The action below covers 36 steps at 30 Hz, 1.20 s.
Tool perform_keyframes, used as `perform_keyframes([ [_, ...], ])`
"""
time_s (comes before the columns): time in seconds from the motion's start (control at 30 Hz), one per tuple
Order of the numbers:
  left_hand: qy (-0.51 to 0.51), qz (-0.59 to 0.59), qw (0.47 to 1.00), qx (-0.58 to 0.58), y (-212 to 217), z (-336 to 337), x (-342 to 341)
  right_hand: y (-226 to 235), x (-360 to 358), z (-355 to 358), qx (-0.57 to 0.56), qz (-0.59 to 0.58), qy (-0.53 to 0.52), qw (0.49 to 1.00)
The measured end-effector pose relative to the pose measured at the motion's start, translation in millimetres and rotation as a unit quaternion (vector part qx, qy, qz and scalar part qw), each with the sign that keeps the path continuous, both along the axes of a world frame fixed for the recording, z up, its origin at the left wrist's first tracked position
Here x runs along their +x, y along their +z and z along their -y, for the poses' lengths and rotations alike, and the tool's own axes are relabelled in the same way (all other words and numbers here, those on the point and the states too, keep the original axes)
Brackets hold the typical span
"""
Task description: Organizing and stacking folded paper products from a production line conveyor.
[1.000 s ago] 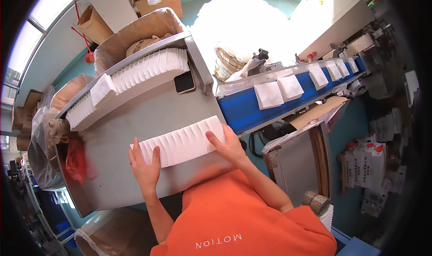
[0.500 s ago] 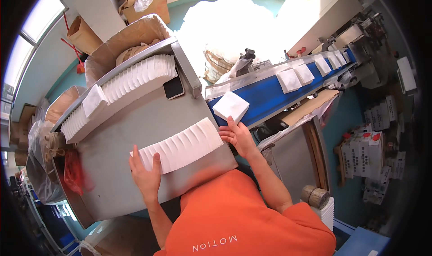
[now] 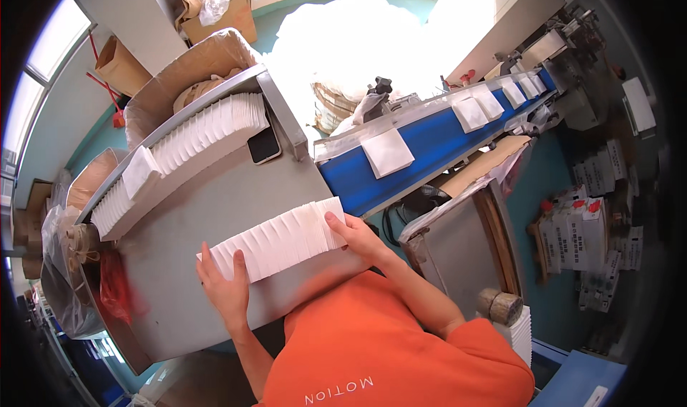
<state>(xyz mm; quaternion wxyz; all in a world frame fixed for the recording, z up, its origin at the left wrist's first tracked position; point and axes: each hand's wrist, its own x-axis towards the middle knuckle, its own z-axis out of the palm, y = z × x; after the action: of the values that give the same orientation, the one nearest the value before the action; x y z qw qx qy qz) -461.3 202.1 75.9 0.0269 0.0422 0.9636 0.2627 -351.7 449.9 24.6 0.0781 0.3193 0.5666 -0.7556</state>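
Observation:
A row of folded white paper napkins (image 3: 275,244) lies on the grey metal table (image 3: 193,292) in front of me, standing on edge and packed side by side. My left hand (image 3: 225,285) braces its left end, with the thumb on the near side and the fingers round the end. At the opposite end, my right hand (image 3: 358,236) holds the last napkins against the row, thumb on top and fingers partly hidden. Along the table's far side stands a longer row of napkins (image 3: 207,138), with one bundle (image 3: 141,172) lying across it.
A blue conveyor belt (image 3: 426,160) runs off to the far right, carrying a napkin stack (image 3: 387,151) nearest me and several more beyond. A phone (image 3: 265,146) lies by the far row. A lined cardboard box (image 3: 193,70) stands behind the table, and a red bag (image 3: 114,278) hangs at its left.
My right hand has brought its napkin bundle from the belt's end to the right end of the near row. Another napkin stack has come nearer on the belt. My left hand stays at the left end.

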Motion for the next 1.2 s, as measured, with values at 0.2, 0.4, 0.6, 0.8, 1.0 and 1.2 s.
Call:
perform_keyframes([
  [0.2,-0.004,0.002,1.000,0.018,-3.3,-10.8,4.2,1.3,-20.5,7.9,0.028,-0.028,-0.042,0.998],
  [0.4,0.012,0.003,0.999,0.040,-6.0,-4.4,-0.3,-14.8,11.2,-14.4,-0.127,0.042,-0.016,0.991],
  [0.6,-0.064,-0.003,0.997,0.037,-4.4,-15.0,6.7,-1.7,-7.7,-11.5,0.097,-0.026,-0.087,0.991],
  [0.8,-0.045,0.002,0.999,0.024,1.1,-17.9,10.4,2.2,-13.0,14.2,0.034,-0.065,-0.043,0.996],
  [1.0,-0.033,-0.003,0.999,0.023,-2.2,-5.5,3.3,-19.3,10.1,-1.5,-0.119,0.021,-0.019,0.992],
  [1.2,-0.113,0.014,0.992,0.053,1.6,-25.6,11.6,5.9,-9.1,-7.1,0.053,-0.030,-0.107,0.992],
])
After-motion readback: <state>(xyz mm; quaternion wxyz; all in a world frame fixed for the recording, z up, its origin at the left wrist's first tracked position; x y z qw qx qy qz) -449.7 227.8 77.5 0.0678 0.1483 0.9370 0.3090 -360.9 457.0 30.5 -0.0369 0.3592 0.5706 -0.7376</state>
